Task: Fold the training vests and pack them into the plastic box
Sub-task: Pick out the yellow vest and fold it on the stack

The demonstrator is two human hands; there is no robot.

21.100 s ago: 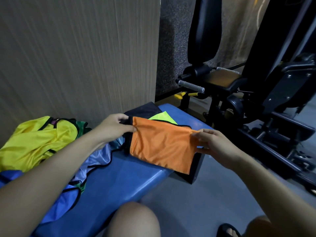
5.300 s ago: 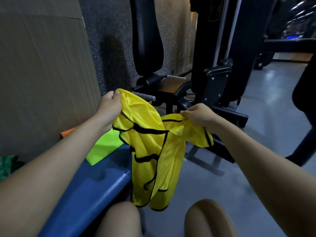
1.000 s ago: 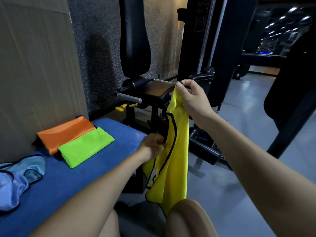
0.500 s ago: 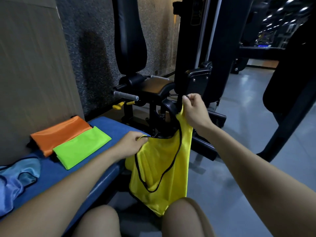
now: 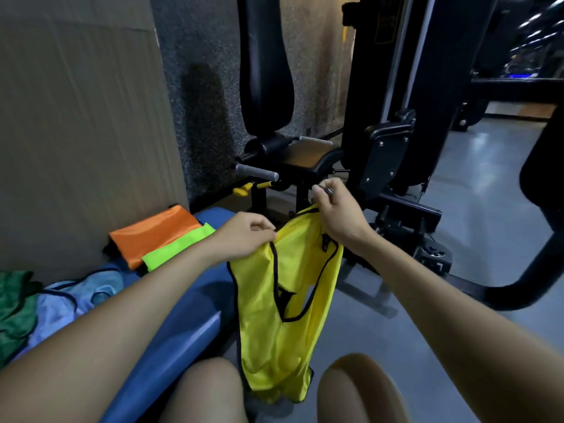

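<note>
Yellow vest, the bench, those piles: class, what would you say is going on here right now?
A seated person holds a yellow training vest up by its top edge, the left hand and right hand each pinching a strap, so it hangs between the knees. On the blue bench lie a folded orange vest and a folded lime-green vest. Light-blue and green vests lie unfolded. No plastic box is in view.

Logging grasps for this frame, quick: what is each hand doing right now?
Left hand: closed, pinching the top edge of the yellow vest.
Right hand: closed, gripping the same vest's other top corner.
</note>
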